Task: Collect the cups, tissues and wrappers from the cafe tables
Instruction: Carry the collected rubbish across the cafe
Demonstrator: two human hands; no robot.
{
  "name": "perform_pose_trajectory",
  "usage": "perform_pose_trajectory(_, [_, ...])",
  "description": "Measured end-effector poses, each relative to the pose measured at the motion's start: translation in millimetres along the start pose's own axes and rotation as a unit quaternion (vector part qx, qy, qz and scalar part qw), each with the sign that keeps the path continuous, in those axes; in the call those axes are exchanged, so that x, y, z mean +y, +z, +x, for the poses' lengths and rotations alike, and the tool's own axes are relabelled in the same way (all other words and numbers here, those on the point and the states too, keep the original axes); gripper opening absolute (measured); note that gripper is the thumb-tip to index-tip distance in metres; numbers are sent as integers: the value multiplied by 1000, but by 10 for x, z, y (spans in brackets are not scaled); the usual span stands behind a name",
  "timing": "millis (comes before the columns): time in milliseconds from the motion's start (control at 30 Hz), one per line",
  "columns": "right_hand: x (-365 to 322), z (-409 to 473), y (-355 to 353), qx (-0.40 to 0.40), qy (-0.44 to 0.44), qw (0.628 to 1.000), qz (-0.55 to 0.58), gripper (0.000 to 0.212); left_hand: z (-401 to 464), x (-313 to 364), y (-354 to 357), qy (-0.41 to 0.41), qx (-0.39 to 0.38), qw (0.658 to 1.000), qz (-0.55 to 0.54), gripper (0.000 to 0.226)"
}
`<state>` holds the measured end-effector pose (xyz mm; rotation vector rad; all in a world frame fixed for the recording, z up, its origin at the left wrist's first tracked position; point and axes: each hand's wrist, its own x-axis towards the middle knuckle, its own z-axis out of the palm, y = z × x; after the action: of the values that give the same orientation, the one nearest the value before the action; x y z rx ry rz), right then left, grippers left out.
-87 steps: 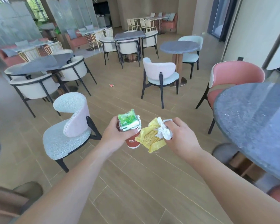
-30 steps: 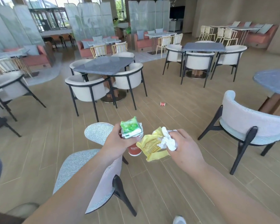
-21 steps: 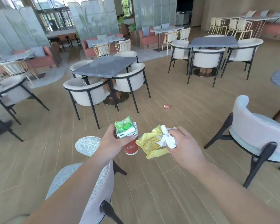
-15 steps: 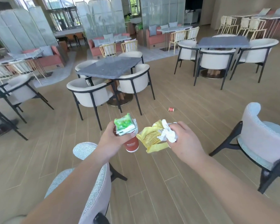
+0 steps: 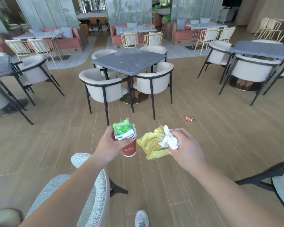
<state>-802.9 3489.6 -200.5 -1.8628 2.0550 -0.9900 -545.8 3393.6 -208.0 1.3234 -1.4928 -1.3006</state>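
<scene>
Litter already gathered sits in both hands, carried at waist height over the wooden floor. Left hand curls around a red paper cup, with a green tissue packet stuffed into the cup's mouth and pinned there by the thumb side. Right hand is closed on a yellow wrapper and a crumpled white tissue, the tissue bunched against the fingers and the wrapper fanning out toward the cup. All of it looks very light. Cup judged thin-walled and easy to crush, so best held around the middle with mild pressure, not at the rim. Packet is soft and sits loose; a tilt could tip it out. Wrapper appears slick and crinkly, likely to slide free unless pinched at a fold; tissue is limp and compresses to nothing, good for wedging. A second small red cup lies on its side on the floor ahead and to the right, well apart from both hands. Grey square worktop beyond it, ringed by cream chairs, shows nothing on top that I can make out. Both hands full; taking the fallen cup probably means nesting it or freeing fingers first.
</scene>
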Motion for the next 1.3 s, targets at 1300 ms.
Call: perform_pose_trajectory(1300, [-553, 6380, 2813, -125, -174, 967, 134, 24, 5197, 98, -2008, -89, 268, 959, 29, 43])
